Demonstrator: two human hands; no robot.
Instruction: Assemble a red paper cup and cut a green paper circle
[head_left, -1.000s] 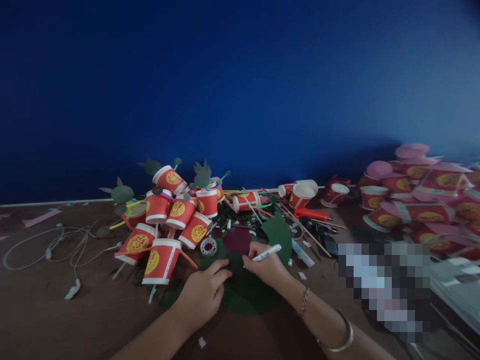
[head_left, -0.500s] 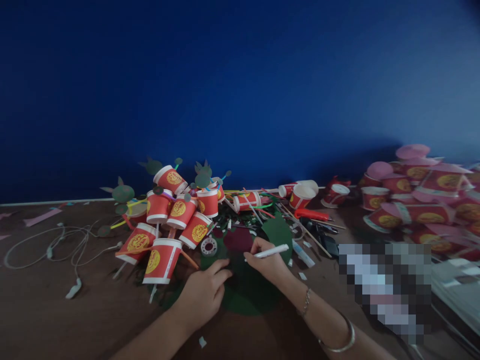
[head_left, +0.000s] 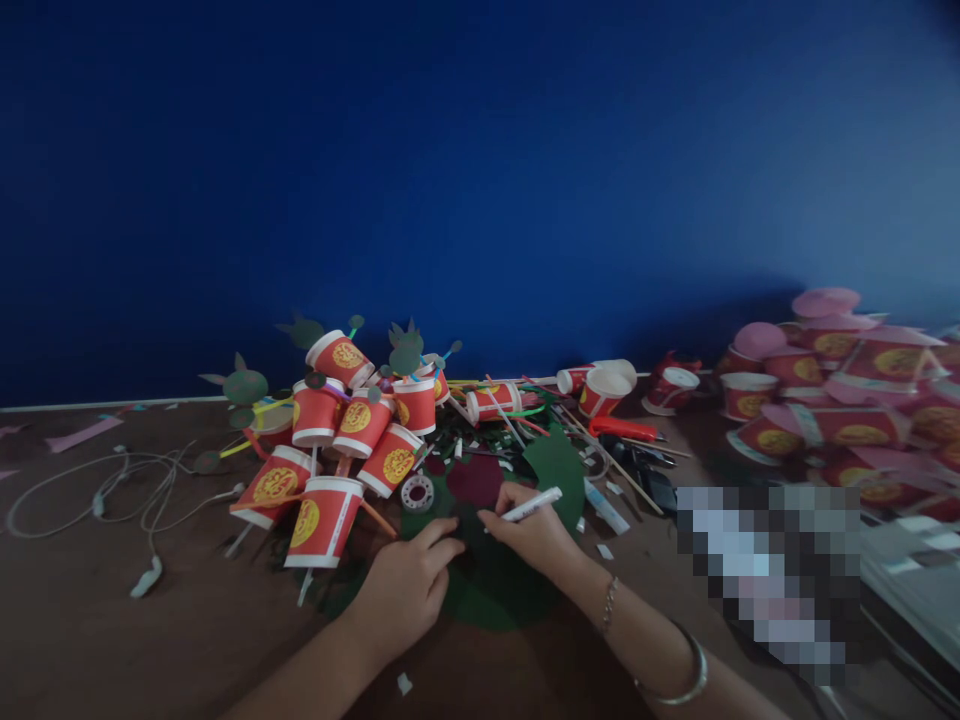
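Head view, only one. The left hand (head_left: 405,585) lay flat, fingers spread narrow, pressing down on a dark green paper sheet (head_left: 495,595) on the brown bench (head_left: 112,640); it gripped nothing and looked to be pinning the sheet so it would not slide. The right hand (head_left: 532,535) was closed around a white marker (head_left: 531,505), pen-style, tip pointing left and down toward the sheet just right of the left fingertips. Whether the tip touched the paper, cannot tell; too dark there. The sheet sat near-centre, right under both hands, partly covered by them. A bracelet and a bangle (head_left: 686,680) showed on the right wrist.

Just far of the hands lay a dark red paper circle (head_left: 474,478), with a small tape roll (head_left: 417,492) to its left and a green paper cutout (head_left: 556,465) to its right. Far-left of the hands stood a heap of red paper cups (head_left: 352,425) with yellow emblems, tipped on their sides, with straws and green paper leaves stuck on. White earphone cables (head_left: 112,490) trailed on the bench, well left. Right of the hands lay wooden sticks (head_left: 607,460) and a red-handled cutter (head_left: 622,428), within reach, probably kept handy. Loose cups (head_left: 604,390) stood by the blue wall (head_left: 480,180). Far right was a second pile of cups with pink paper tops (head_left: 825,380). A blurred patch covered something at near right.
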